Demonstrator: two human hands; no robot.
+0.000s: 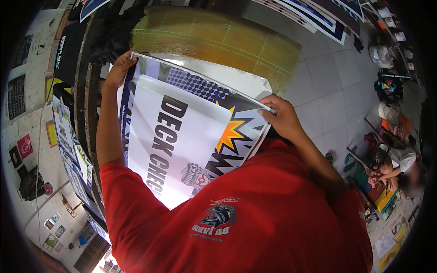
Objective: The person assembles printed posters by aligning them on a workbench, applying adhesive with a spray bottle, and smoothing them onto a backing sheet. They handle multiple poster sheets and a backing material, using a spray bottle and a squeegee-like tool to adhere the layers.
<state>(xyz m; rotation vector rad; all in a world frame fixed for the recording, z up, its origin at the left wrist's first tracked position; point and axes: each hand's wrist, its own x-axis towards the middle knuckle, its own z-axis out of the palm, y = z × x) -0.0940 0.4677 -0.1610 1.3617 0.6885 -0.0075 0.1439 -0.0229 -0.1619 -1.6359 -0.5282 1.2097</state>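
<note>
I hold a large glossy printed sheet (236,136) in front of my chest, dark with dot patterns and a yellow-orange starburst. A smaller white printed panel (182,132) with big dark lettering lies on top of it. My left hand (119,68) grips the sheet's far left corner. My right hand (283,116) pinches its right edge, thumb on top. The sheet hangs over a yellow-green cutting mat (218,38) with a grid. My red shirt hides the sheet's near edge.
A dark table edge (84,104) runs along the left, with more printed sheets (68,145) hanging beside it. Blue and white prints (318,16) lie on the tiled floor (332,86) at the top. A person (396,166) sits on the floor at right among clutter.
</note>
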